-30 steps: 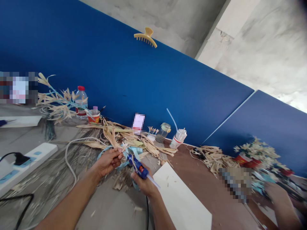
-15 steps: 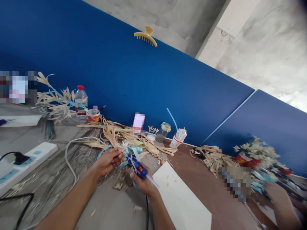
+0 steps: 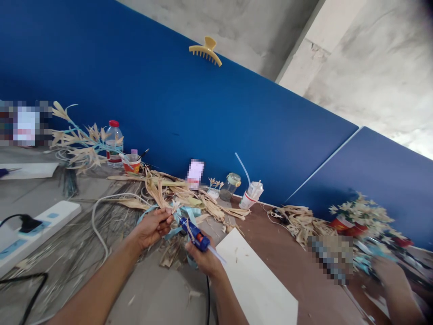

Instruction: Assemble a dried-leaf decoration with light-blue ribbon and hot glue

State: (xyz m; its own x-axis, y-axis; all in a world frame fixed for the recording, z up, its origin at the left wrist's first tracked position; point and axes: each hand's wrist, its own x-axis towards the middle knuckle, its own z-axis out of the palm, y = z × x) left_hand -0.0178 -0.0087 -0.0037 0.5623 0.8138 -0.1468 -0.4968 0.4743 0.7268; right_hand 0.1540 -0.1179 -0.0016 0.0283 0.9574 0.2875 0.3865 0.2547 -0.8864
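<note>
My right hand (image 3: pixel 204 258) is wrapped round a blue hot glue gun (image 3: pixel 195 234), with a clear glue stick (image 3: pixel 216 254) poking out of its rear end. The gun's nozzle points up and left, close to the fingertips of my left hand (image 3: pixel 157 226). Those fingers pinch a small pale husk flower (image 3: pixel 175 206); its lower part is hidden by them. Light blue ribbon (image 3: pixel 191 211) lies just behind the nozzle. Dried corn husks (image 3: pixel 158 192) are heaped beyond both hands.
A white power strip (image 3: pixel 40 232) lies at left. Behind stand a bottle (image 3: pixel 114 146), a paper cup (image 3: pixel 131 164), a glass jar (image 3: pixel 230 186) and a white cup (image 3: pixel 249 198). A white board (image 3: pixel 257 280) lies at right. Another person's hand (image 3: pixel 389 273) works far right.
The glue gun in my right hand has shifted slightly right and down, its nozzle a little farther from the flower. My left hand has stayed in place.
</note>
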